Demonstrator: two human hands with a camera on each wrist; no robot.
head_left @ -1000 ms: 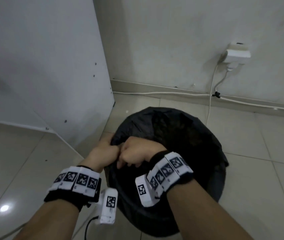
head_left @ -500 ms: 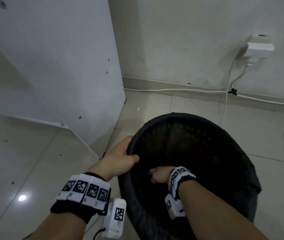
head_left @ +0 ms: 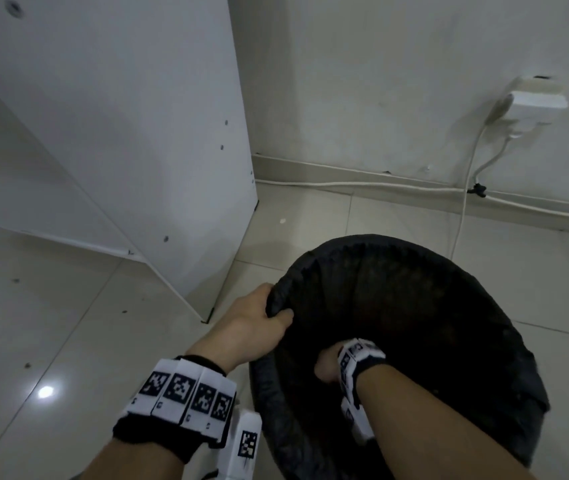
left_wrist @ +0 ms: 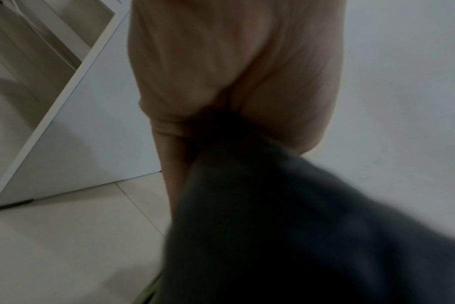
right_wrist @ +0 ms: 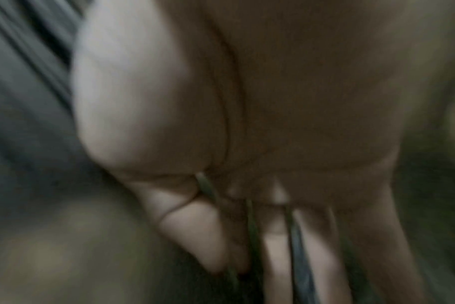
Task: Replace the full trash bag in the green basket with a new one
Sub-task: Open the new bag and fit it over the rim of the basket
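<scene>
Bag rim (head_left: 278, 299) at nine o'clock is being pinched by left hand (head_left: 252, 327); right hand (head_left: 328, 367), fingers spread, is being pressed inside black bag (head_left: 414, 323). Tiled floor (head_left: 68, 323), white wall (head_left: 380, 81) behind.

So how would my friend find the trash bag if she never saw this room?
Look at the corner where the white cabinet meets the wall, then down to the tiled floor in front. A round basket stands there, lined with the black trash bag, its edge folded over the rim. The left hand holds that edge. It is the only big dark thing among pale tiles and walls.
</scene>
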